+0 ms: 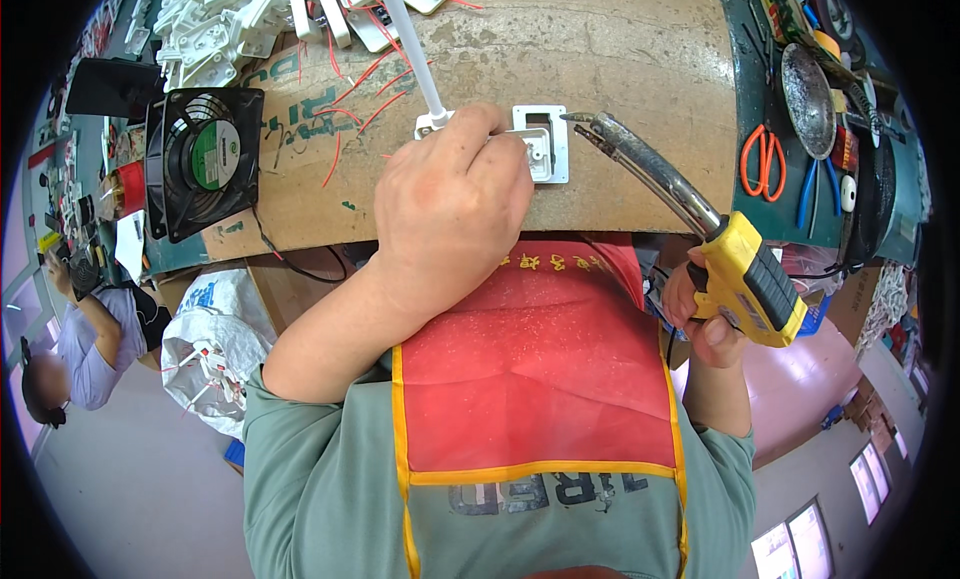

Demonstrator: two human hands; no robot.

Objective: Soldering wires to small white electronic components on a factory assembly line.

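Note:
My right hand point(703, 317) grips a yellow and black pistol-style soldering gun point(755, 279). Its dark, slender tip points left, ending beside the upper right edge of a white square plastic frame point(560, 169). Over the frame, my left hand point(455, 194) is closed with its fingers curled, at a small white plastic piece point(537, 151) lying partly within the frame's opening. The fingertips are mostly hidden behind the back of the hand. Just beyond that hand, a white tube point(412, 54) rises from a white base; whether the fingers touch this base is unclear.
A brown board point(640, 69) covers the bench. White plastic parts point(215, 29) and red wires point(340, 109) lie at the back left, near a black fan point(205, 159). Orange-handled scissors point(763, 164), blue-handled pliers point(805, 194) and a metal pan point(808, 99) are right. Another person point(105, 334) works far left.

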